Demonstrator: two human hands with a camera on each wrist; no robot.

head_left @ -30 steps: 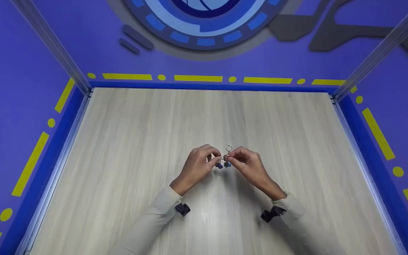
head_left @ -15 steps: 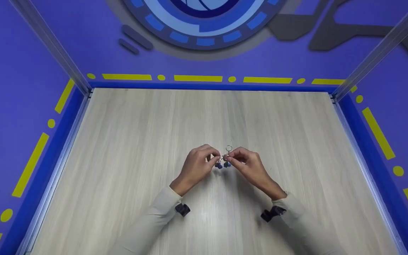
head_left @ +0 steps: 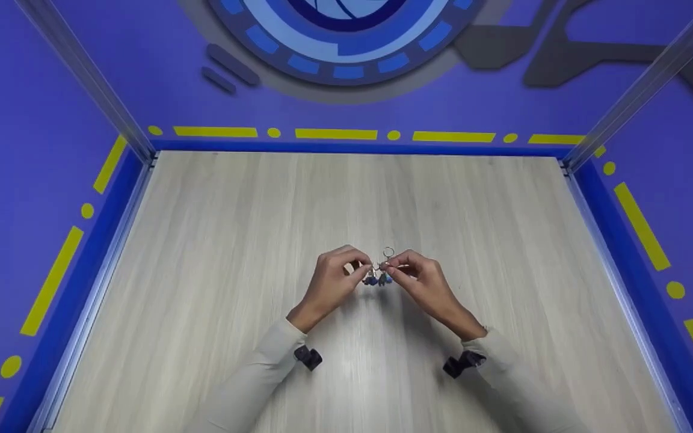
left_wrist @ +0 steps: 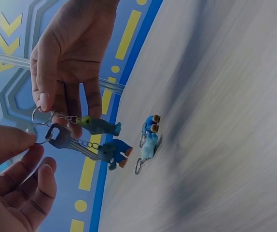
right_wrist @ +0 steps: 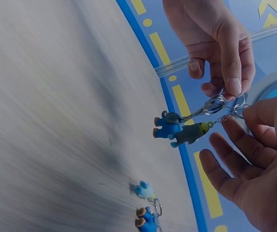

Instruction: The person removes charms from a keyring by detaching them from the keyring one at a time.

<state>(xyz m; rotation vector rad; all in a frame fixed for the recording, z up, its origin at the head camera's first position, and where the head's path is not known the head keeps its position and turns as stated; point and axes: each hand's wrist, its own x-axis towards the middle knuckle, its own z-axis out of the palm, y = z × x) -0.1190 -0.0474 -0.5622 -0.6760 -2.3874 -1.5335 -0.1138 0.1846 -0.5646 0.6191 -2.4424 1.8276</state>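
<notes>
Wearing pale sleeves, set at seven and five o'clock in the head view, with a black device strapped near each wrist. Beyond those, pinching a metal ring between thumb and forefinger of the left hand, at nine o'clock from the hanging pieces, with a key threaded on. Pinching a second ring likewise with the right hand, at three o'clock (cannot tell whether interlocked with the first).

Dangling between the hands on short chains, above the wooden tabletop: in the left wrist view, at two o'clock from the key, a yellow-headed figure; toward four o'clock, near it, a grey-headed figure in blue.

Lying farther off, on the tabletop, at three o'clock from the key: a pale blue figure with an end ring; just beside it, at twelve o'clock, a darker blue figure.

Farthest, at twelve o'clock in the head view: a purple wall with yellow dashes.
</notes>
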